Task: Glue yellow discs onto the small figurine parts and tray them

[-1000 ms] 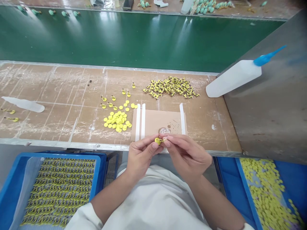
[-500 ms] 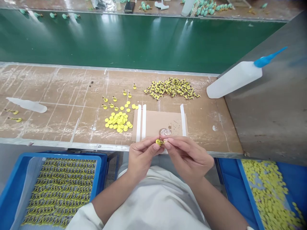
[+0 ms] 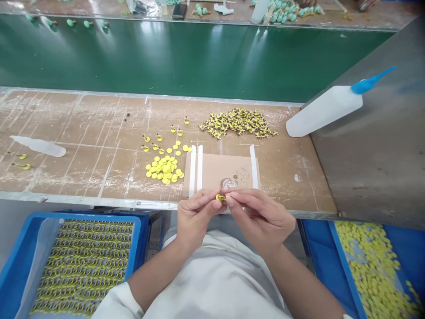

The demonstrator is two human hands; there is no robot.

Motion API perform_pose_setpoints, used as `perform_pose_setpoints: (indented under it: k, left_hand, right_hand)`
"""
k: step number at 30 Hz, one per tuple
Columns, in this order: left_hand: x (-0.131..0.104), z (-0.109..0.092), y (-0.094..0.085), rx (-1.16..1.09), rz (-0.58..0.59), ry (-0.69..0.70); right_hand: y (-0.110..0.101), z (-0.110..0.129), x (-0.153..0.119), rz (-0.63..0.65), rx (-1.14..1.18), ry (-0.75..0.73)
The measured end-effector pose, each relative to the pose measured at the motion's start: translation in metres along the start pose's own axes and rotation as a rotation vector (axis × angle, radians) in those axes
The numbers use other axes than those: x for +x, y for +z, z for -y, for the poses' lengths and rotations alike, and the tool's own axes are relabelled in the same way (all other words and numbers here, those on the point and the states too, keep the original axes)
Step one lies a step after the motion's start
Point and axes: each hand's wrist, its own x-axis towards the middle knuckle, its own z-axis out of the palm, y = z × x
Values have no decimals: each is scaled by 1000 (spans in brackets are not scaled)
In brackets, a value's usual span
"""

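Note:
Close to the table's front edge, my left hand [image 3: 194, 219] pinches a small yellow disc [image 3: 218, 197] between thumb and fingers. My right hand [image 3: 267, 219] is closed, its fingertips on a tiny yellow-and-dark figurine [image 3: 223, 198] that meets the disc. Fingers cover most of both pieces. Just beyond the fingertips, a clear glossy blob [image 3: 229, 182] lies on a taped cardboard sheet [image 3: 217, 166]. To the left is a pile of yellow discs [image 3: 164, 168], with several figurines on discs [image 3: 159, 138] behind it. A heap of loose figurines [image 3: 237, 122] lies beyond the sheet.
A white bottle with a blue nozzle [image 3: 325, 110] leans against the metal panel [image 3: 381, 146] at right. Another translucent bottle [image 3: 40, 146] lies at left. Blue trays [image 3: 137, 248] flank me below the table. Behind runs a green belt [image 3: 186, 57]; a co-worker's hand [image 3: 367, 4] shows far right.
My hands stay almost in place, with the disc and figurine turned slightly. A co-worker's hand has appeared at the top right. The teal pieces on the belt have shifted slightly left.

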Motion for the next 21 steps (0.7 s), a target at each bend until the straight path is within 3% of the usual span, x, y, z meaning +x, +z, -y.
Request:
perform_pose_setpoints:
  k: [10,21]
  left_hand:
    - [0,1,-10,161,8,178]
    - [-3,-2,-10,322,57,294]
  right_hand:
    - [-2,-1,4,100,70,29]
    - [-6,-3,0,92,118,67]
